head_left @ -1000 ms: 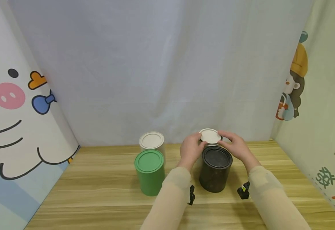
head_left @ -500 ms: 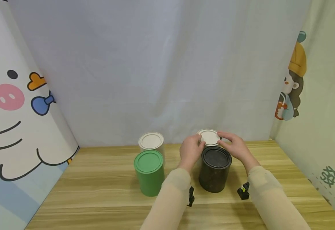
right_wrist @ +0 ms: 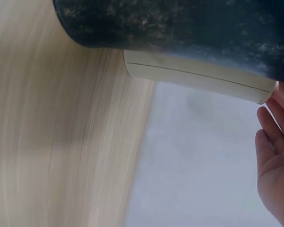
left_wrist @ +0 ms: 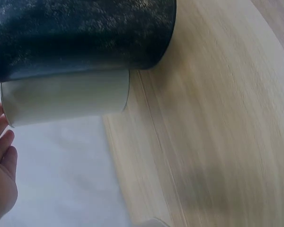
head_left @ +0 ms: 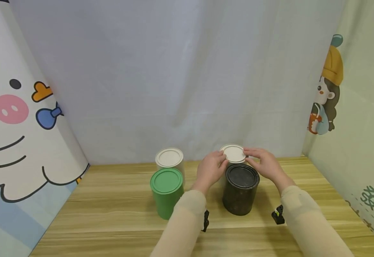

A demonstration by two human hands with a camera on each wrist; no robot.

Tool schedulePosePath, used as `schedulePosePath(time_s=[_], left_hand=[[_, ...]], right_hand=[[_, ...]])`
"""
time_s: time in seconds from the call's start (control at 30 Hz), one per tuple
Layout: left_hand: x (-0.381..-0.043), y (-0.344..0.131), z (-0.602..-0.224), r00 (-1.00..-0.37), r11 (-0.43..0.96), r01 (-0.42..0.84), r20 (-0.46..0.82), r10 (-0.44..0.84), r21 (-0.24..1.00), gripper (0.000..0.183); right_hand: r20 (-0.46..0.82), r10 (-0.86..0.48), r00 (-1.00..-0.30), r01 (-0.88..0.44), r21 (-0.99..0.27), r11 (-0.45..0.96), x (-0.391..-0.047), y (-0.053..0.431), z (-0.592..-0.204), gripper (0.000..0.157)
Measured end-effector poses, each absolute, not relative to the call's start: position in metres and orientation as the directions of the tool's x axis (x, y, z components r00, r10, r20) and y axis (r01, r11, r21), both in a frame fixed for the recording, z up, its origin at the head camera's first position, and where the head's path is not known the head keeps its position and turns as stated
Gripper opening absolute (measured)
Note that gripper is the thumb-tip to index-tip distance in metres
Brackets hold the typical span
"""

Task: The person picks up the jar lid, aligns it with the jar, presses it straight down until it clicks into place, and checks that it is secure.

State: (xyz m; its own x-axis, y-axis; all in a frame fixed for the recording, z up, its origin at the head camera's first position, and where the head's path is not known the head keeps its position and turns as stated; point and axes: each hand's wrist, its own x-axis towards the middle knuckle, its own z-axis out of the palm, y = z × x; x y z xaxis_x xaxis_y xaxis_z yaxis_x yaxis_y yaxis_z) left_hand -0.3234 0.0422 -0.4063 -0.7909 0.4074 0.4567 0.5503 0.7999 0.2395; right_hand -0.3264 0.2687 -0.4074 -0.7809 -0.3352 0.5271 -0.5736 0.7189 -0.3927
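Note:
A white round lid (head_left: pixel 234 153) lies level on top of the pale can (left_wrist: pixel 66 97), which stands behind a black lidded can (head_left: pixel 239 194). At the lid's left edge, my left hand (head_left: pixel 210 169) has its fingertips on the rim. On the opposite side my right hand (head_left: pixel 267 166) touches the edge with relaxed, fairly straight fingers, its thumb low near the front rim. Both wrist views show loosely bent fingers beside the upper end of the pale can. The black can hides most of that can's body in the head view.
To the left, a green lidded can (head_left: pixel 167 196) stands in front of another white lidded can (head_left: pixel 169 157). A pale curtain (head_left: pixel 180 78) hangs along the back edge of the wooden table (head_left: pixel 109 200). Printed cloths flank both sides.
The lid has come down slightly and now sits flat on the pale can. Both hands have spread a little outward, their fingers loosening at the rim. The other cans stay put.

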Motion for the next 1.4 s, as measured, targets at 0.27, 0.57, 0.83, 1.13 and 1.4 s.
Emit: schedulePosePath(time_s=[0.27,0.57,0.83,1.13,1.4], left_hand=[[-0.3235,0.0382,-0.4057,-0.762,0.768,0.602,0.447,0.469,0.220,0.034],[-0.3237,0.0380,-0.4058,-0.748,0.761,0.617,0.448,0.489,0.200,0.033],[-0.3267,0.0375,-0.4040,-0.742,0.758,0.625,0.441,0.505,0.185,0.032],[-0.3287,0.0387,-0.4035,-0.757,0.771,0.611,0.421,0.500,0.181,0.032],[-0.3271,0.0387,-0.4026,-0.757,0.775,0.605,0.431,0.490,0.182,0.031]], right_hand=[[0.495,-0.350,-0.795,-0.559,-0.374,0.740,-0.3194,0.2691,-0.4032,0.031],[0.483,-0.367,-0.795,-0.559,-0.348,0.752,-0.3223,0.2727,-0.4036,0.030],[0.479,-0.403,-0.780,-0.572,-0.283,0.770,-0.3228,0.2722,-0.4005,0.029],[0.462,-0.394,-0.794,-0.556,-0.293,0.777,-0.3215,0.2711,-0.3985,0.029],[0.467,-0.397,-0.791,-0.560,-0.290,0.776,-0.3216,0.2706,-0.3991,0.029]])
